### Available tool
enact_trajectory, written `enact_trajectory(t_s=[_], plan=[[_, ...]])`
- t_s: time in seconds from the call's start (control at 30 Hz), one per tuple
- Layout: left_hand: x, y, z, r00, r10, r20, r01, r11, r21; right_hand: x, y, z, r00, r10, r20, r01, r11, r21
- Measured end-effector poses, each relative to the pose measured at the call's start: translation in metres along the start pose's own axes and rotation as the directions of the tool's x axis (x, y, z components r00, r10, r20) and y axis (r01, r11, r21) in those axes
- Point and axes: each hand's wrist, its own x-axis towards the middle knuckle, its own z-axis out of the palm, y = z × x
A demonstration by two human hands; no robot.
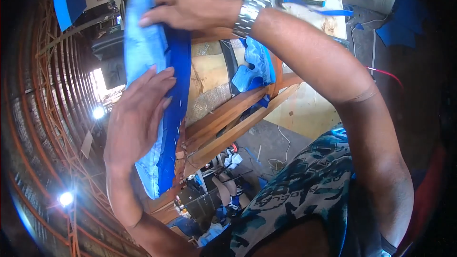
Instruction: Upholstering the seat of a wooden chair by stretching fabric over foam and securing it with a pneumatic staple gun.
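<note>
A light blue fabric cover [143, 47] with a dark blue strip [178, 66] runs along the side of a wooden frame [223, 114]. My right hand [190, 2], with a metal watch on its wrist, is closed over the upper part of the fabric; its thumb lies along the near side and its other fingertips are partly hidden. Lower down, my left hand [140, 119] rests on the cover with its fingers stretched out and slightly apart. Small pale marks like staples dot the dark blue strip near its lower edge.
Within the frame are pale panels and a crumpled light blue fabric piece [254, 66]. A green-tipped tool [316, 4] lies beyond my right wrist. A thin white cable [281, 162] trails on the floor. Another person's legs [223, 190] show near a dark box [202, 204].
</note>
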Motion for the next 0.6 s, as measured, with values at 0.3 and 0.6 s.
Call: enact_trajectory(t_s=[0.3,0.6], plan=[[0.001,-0.002,-0.009,0.992,-0.059,0.111,0.085,0.965,-0.247,0.015,0.013,-0.045,0.834,0.304,0.461,-0.41,0.9,0.149],[0.026,-0.001,-0.017,0.988,0.029,0.155,-0.009,0.992,-0.127,0.025,0.034,-0.03,0.761,0.343,0.551,-0.619,0.638,0.458]])
